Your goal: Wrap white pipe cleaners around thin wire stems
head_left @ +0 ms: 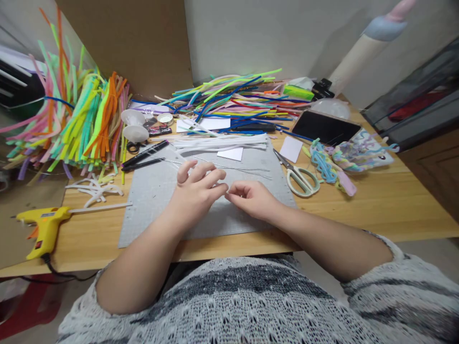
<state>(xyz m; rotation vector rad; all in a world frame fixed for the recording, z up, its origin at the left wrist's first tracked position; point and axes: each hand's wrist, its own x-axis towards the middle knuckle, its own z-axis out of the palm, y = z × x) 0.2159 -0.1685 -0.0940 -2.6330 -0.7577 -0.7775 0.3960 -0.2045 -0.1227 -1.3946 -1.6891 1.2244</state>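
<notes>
Over the grey cutting mat [150,215], my left hand [199,188] has its thumb and forefinger pressed together and the other fingers curled. My right hand [253,196] is closed in a pinch right beside it, the fingertips of both nearly meeting. Whatever they hold is too small to make out. Beyond the hands lie thin wires [247,169] and a small white card [230,153]. A bundle of white pipe cleaners [222,142] lies along the far edge of the mat. Scissors [303,180] with pale handles rest at the mat's right edge.
A yellow glue gun [46,227] lies at left, near short white pipe cleaner pieces [96,188]. Coloured pipe cleaners [86,119] stand bunched behind; more [236,98] are piled at the back. Black pens [145,155], a phone [324,128] and a braided pastel piece [322,162] surround the mat.
</notes>
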